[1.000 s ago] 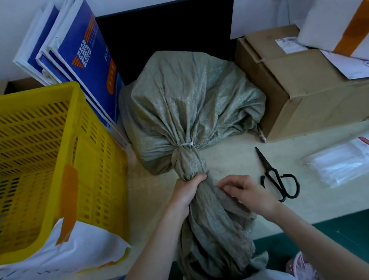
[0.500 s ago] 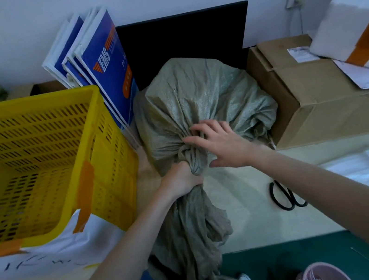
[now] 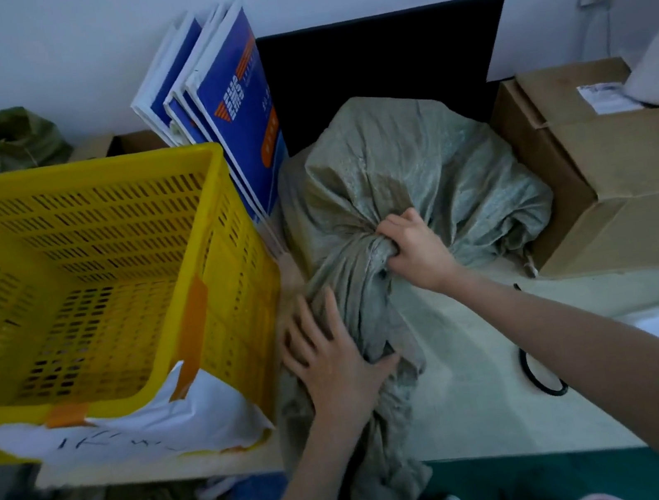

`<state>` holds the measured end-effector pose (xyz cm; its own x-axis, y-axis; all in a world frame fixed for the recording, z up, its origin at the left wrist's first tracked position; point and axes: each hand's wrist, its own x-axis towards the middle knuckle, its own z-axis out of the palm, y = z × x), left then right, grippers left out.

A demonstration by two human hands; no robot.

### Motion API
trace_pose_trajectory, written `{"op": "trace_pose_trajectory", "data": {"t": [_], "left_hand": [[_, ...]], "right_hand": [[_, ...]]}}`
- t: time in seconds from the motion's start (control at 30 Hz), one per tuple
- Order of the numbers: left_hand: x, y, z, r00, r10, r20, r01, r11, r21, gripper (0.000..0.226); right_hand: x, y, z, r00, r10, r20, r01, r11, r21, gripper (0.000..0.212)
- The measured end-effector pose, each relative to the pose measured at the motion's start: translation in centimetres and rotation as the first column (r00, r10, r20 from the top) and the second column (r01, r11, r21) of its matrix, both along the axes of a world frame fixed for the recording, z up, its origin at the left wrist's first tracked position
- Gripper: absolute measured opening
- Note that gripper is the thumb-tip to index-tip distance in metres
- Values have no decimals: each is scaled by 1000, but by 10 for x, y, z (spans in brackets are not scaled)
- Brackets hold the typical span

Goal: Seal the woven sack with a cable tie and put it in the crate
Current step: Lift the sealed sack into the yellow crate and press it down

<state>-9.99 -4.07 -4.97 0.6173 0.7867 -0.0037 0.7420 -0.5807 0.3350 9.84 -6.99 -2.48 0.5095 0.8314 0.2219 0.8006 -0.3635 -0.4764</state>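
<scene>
The woven sack (image 3: 409, 188) is seen lying on the bench (image 3: 468, 357), between the yellow crate (image 3: 114, 277) on its left and a cardboard box (image 3: 620, 175) on its right, with its loose tail draped over the near edge of the bench. The gathered neck is clamped in the grip of the right hand (image 3: 414, 248), whose fingers are closed tightly around the bunched cloth. The left hand (image 3: 328, 359) is laid flat on the tail just below, fingers spread, pressing rather than closed on anything. The lift into the crate is judged to be the step in hand, and several things could be upset by it. If the sack is hoisted by the neck alone, the weight may be thrown on the tie, and the cloth could slip out of the fist. The long tail may be caught on the crate's rim or dragged under the load. The blue-and-white folders (image 3: 228, 127) leaning just beside the sack could be knocked over as it is swung left, and the scissors (image 3: 540, 371) near the forearm could be swept off the bench. The cable tie itself cannot be made out, since the neck is covered by the right hand, so the seal cannot be confirmed. The scissors are largely hidden behind the arm, the sack's contents are not shown, and the dim light leaves the heap under the bench hard to identify.
</scene>
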Motion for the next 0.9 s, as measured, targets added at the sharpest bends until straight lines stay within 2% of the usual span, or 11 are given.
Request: {"op": "trace_pose_trajectory", "data": {"t": [0.07, 0.17, 0.27, 0.33, 0.43, 0.5, 0.6, 0.7, 0.77, 0.9], "left_hand": [[-8, 0, -18, 991, 131, 27, -129, 990, -50, 133], [-8, 4, -34, 953, 302, -8, -291, 914, -284, 139], [1, 14, -44, 904, 420, 82, -319, 790, -523, 135], [11, 20, -39, 864, 467, 187, -273, 747, -606, 123], [24, 36, -30, 768, 525, 366, -250, 772, -584, 66], [32, 53, -25, 665, 578, 472, -230, 760, -608, 47], [41, 82, -32, 503, 607, 615, -185, 771, -610, 50], [54, 93, 15, 377, 571, 729, -145, 814, -563, 35], [64, 101, 45, 335, 504, 796, -109, 860, -499, 27], [94, 113, 92, 291, 289, 912, 42, 948, -314, 30]], "right_hand": [[0, 4, 0, 995, -48, -85, 54, 997, 62, 22], [-1, 7, -1, 974, -118, -194, 143, 983, 119, 12], [-2, 9, -1, 950, -172, -262, 214, 967, 140, 12], [-5, 9, 2, 930, -195, -311, 254, 953, 164, 11], [-5, 8, 9, 896, -214, -389, 298, 939, 171, 11], [-3, 6, 14, 878, -216, -427, 305, 940, 152, 9], [2, 4, 16, 853, -220, -474, 309, 944, 119, 6], [6, 3, 13, 822, -228, -521, 320, 943, 93, 18], [7, 2, 10, 797, -221, -563, 328, 940, 96, 25], [3, 0, 11, 735, -185, -652, 344, 931, 123, 37]]}}
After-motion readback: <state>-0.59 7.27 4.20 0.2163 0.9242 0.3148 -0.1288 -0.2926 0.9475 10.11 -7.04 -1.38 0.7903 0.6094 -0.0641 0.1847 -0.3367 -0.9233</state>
